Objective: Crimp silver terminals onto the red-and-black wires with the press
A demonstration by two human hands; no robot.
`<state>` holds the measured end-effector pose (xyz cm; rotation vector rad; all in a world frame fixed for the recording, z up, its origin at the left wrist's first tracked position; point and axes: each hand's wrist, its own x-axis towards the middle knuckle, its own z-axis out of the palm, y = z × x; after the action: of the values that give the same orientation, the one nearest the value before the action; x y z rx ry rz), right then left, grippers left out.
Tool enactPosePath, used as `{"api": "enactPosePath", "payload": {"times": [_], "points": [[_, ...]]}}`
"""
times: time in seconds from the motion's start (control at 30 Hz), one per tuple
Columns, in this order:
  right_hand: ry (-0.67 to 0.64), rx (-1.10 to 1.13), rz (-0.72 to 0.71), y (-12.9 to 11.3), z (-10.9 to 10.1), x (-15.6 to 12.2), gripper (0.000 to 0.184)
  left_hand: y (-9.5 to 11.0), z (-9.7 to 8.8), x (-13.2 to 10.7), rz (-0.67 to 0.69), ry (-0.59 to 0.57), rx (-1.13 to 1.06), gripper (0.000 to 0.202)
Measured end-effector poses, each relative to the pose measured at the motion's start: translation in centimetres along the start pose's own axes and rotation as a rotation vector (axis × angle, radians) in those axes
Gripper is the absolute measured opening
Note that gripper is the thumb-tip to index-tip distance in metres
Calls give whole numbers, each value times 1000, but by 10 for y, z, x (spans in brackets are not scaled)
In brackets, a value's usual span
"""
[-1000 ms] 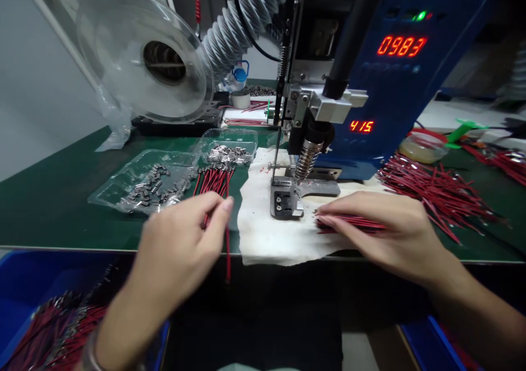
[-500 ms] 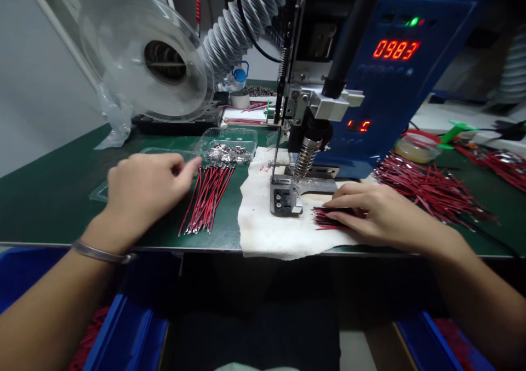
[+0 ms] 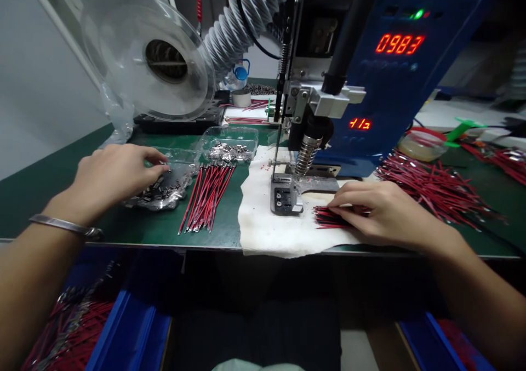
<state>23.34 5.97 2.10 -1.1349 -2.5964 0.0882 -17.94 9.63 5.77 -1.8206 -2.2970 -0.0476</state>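
Left hand (image 3: 117,173) moved, fingertips touching terminals (image 3: 164,187).

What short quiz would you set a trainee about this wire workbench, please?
1. True or false: the left hand reaches to the clear tray of metal parts.
2. The right hand rests on red wires that lie on: A) the white cloth; B) a cardboard box; C) a wooden board.
3. Fill in: the upper red display reads ____.

Key: 1 true; 2 A; 3 0983.
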Motion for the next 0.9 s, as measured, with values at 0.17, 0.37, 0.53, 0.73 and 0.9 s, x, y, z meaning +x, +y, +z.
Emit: {"api": "enactPosePath", "payload": {"times": [0.17,0.37,0.53,0.73,0.9], "points": [[-4,-18,7,0,0,2,19,5,4,9,54,-62,37,50],[-5,-11,18,2,1,3,20,3,8,14,67,-93,38,40],[-16,-32,65,4,-6,6,20,1,9,11,118,-23,-12,35],[-103,49,-1,3,-23,25,18,2,5,6,56,-3,14,42],[-260,119,-151,7,-38,59,17,3,3,5,79,-31,19,42]]}}
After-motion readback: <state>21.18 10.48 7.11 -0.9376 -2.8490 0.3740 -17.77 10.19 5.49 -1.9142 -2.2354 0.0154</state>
